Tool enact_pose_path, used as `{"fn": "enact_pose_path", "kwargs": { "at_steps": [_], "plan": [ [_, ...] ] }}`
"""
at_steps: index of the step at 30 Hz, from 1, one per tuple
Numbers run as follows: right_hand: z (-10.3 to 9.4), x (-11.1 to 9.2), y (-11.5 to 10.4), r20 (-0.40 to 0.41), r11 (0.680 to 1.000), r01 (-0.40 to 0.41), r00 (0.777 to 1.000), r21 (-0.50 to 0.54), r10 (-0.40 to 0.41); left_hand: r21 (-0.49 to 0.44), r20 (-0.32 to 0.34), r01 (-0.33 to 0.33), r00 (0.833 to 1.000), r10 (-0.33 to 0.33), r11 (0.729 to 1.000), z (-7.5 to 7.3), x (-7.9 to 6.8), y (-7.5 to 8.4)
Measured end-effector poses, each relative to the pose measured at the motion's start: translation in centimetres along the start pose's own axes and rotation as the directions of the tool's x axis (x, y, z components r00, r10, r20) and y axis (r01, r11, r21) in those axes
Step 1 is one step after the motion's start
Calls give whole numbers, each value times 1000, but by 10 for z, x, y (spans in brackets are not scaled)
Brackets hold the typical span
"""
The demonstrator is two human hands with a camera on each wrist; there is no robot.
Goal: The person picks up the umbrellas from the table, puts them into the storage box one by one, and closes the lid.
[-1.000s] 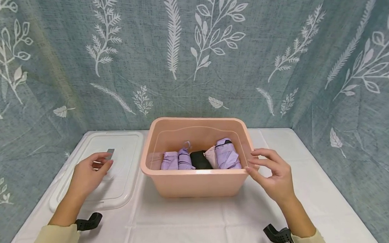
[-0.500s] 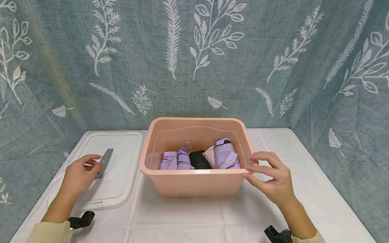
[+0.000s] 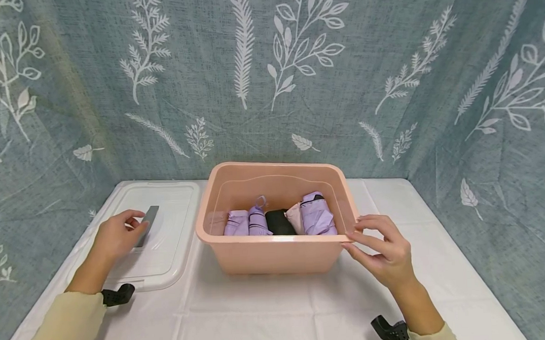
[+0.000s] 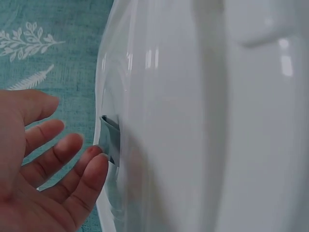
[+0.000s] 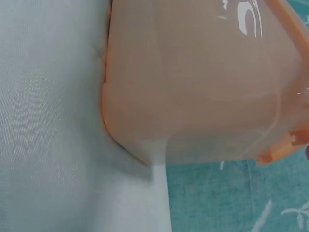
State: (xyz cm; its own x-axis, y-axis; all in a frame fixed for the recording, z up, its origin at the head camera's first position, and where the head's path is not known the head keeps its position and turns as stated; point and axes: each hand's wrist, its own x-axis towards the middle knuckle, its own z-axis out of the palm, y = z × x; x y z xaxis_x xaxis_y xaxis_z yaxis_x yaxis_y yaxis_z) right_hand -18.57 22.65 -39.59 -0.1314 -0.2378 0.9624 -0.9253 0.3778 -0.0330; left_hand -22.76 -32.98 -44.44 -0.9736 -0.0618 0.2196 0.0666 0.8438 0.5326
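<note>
A peach storage bin (image 3: pixel 276 256) stands mid-table. In it lie rolled lilac bundles (image 3: pixel 317 213) like folded umbrellas, a black bundle (image 3: pixel 280 223) and a pale pink one (image 3: pixel 295 217). My right hand (image 3: pixel 385 248) holds the bin's near right corner, thumb at the front, fingers on the rim; the right wrist view shows mainly the bin's outer wall (image 5: pixel 193 82). To the left, a clear lid (image 3: pixel 177 245) lies flat with a grey strip (image 3: pixel 151 219) on it. My left hand (image 3: pixel 115 235) hovers over that strip, fingers loosely bent, thumb apart from them in the left wrist view.
A white cloth (image 3: pixel 251 318) covers the table. Teal curtains (image 3: pixel 271 134) with white leaf patterns enclose the back and both sides. The lid's right edge lies close to the bin's left side. Black wrist mounts (image 3: pixel 118 295) sit on both wrists.
My left hand has drawn back leftward, uncovering more of the grey strip, then shifted slightly up and right. My right hand's fingers have settled closer on the bin's corner.
</note>
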Motion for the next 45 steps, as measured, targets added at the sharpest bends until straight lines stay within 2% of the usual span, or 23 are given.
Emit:
{"fn": "enact_pose_path", "kwargs": {
  "at_steps": [9, 19, 24, 31, 34, 39, 45],
  "plan": [
    [0, -7, 4, -9, 1000, -8, 1000, 0, 8, 24, 75, 46, 996, -48, 999, -2, 9, 1],
    [1, -8, 4, -20, 1000, 3, 1000, -24, -4, 63, 38, 37, 998, -40, 997, -1, 17, 3],
    [0, -8, 3, -10, 999, 2, 1000, -40, -3, 83, 40, 34, 998, -37, 996, -2, 21, 3],
    [1, -7, 3, -20, 999, 4, 1000, -41, -5, 147, 123, 54, 990, -73, 988, -2, 26, 2],
    [1, -7, 3, -32, 1000, 4, 999, -26, -5, 167, 157, 44, 985, -71, 985, -2, 27, 1],
    [3, -7, 3, -36, 1000, -2, 999, -4, 2, 193, 177, 10, 983, -44, 981, -2, 29, 1],
    [3, -6, 2, -30, 1000, 7, 1000, -23, -8, 190, 192, 7, 980, -44, 982, -1, 32, 1]
  ]
}}
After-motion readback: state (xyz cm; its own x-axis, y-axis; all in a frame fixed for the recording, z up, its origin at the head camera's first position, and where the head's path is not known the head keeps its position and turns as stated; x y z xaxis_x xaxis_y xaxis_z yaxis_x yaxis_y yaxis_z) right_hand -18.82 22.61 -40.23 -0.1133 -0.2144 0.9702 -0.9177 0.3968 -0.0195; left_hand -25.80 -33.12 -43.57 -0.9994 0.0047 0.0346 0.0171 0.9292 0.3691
